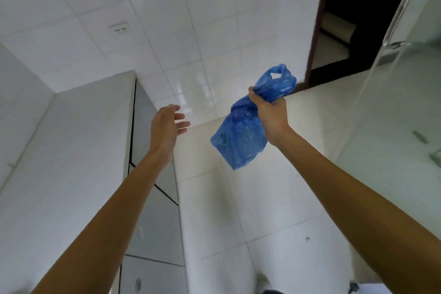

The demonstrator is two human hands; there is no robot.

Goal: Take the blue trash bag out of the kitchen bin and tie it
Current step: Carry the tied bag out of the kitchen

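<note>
The blue trash bag [238,141] hangs in the air over the floor, its neck twisted into a knot with the handle loops sticking up above my fist. My right hand [270,112] grips the bag at that neck, fingers curled round the plastic. My left hand [167,124] is held out to the left of the bag, a short gap away, fingers straight and spread, holding nothing. The kitchen bin is not in view.
A grey counter [71,150] with cabinet doors [152,198] runs along the left. White tiled wall [191,19] lies ahead, with a socket [120,29]. A dark doorway [353,19] opens at the upper right, and a glass door with a metal handle [401,14] stands at the right. Pale floor tiles [262,210] lie below.
</note>
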